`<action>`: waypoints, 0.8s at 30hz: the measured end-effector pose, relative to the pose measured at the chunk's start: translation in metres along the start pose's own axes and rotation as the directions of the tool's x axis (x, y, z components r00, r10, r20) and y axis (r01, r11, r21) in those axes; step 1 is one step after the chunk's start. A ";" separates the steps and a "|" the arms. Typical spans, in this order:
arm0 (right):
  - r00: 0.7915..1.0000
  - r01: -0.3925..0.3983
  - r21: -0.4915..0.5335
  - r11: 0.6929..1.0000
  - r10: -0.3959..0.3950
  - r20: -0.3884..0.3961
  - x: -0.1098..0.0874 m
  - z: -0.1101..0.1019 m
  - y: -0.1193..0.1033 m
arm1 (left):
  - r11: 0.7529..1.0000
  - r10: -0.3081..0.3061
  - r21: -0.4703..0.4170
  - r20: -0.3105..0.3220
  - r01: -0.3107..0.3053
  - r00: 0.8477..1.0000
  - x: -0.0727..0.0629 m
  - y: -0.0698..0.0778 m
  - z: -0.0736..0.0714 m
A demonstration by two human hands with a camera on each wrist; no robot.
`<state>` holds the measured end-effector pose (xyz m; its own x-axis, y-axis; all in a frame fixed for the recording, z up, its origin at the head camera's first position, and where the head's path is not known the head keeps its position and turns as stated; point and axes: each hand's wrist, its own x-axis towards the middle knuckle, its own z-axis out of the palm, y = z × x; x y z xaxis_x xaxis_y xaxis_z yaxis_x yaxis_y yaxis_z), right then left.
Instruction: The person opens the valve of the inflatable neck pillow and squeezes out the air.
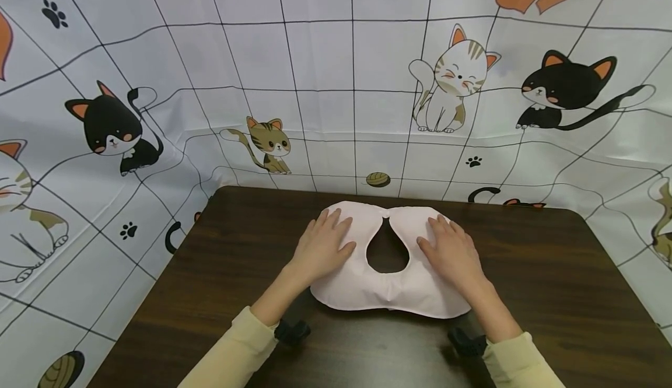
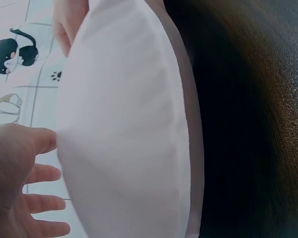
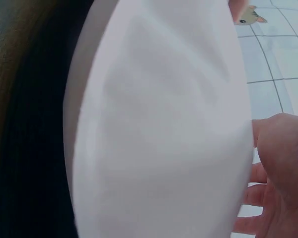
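Observation:
A pale pink neck pillow [image 1: 388, 292] lies on the dark wooden table, its two rounded ends close together at the far side around a teardrop-shaped hole. On its left lobe rests my left hand [image 1: 322, 247], fingers spread and pointing away. My right hand [image 1: 455, 254] lies on the right lobe in much the same way. The left wrist view is mostly filled by the plump pillow [image 2: 124, 124], with the left hand [image 2: 22, 188] along its edge. Likewise, the right wrist view has the pillow [image 3: 174, 129] across its middle and the right hand [image 3: 283, 173] beside it.
Brown wood-grain table [image 1: 551, 294] extends on both sides of the pillow. Behind and to the left hangs a white sheet [image 1: 325, 55] with grid lines and cartoon cats. Black wrist devices sit below each hand, including a left one [image 1: 292, 332] and a right one [image 1: 466, 342].

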<state>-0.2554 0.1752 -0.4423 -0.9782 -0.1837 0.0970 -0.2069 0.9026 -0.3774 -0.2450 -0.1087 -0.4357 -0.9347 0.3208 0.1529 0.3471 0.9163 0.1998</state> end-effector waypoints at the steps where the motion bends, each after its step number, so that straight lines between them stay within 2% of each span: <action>1: 1.000 0.000 0.006 1.000 0.000 -0.002 -0.001 -0.001 0.001 | 1.000 -0.002 -0.007 -0.004 0.002 1.000 -0.002 0.000 -0.002; 10: 1.000 0.025 0.030 0.999 -0.025 -0.008 -0.012 -0.001 0.006 | 0.998 -0.024 -0.061 -0.026 0.023 0.999 -0.018 0.001 -0.011; 16: 1.000 0.030 0.036 0.999 -0.030 -0.002 -0.017 -0.002 0.005 | 0.996 -0.039 -0.085 -0.034 0.036 0.999 -0.026 0.001 -0.007; 24: 0.999 0.044 0.031 0.999 -0.044 -0.011 -0.021 0.003 0.007 | 0.995 -0.033 -0.094 -0.033 0.030 0.999 -0.029 0.000 -0.003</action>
<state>-0.2367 0.1844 -0.4500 -0.9680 -0.2188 0.1231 -0.2502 0.8813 -0.4008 -0.2176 -0.1188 -0.4371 -0.9427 0.2821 0.1779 0.3246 0.8988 0.2947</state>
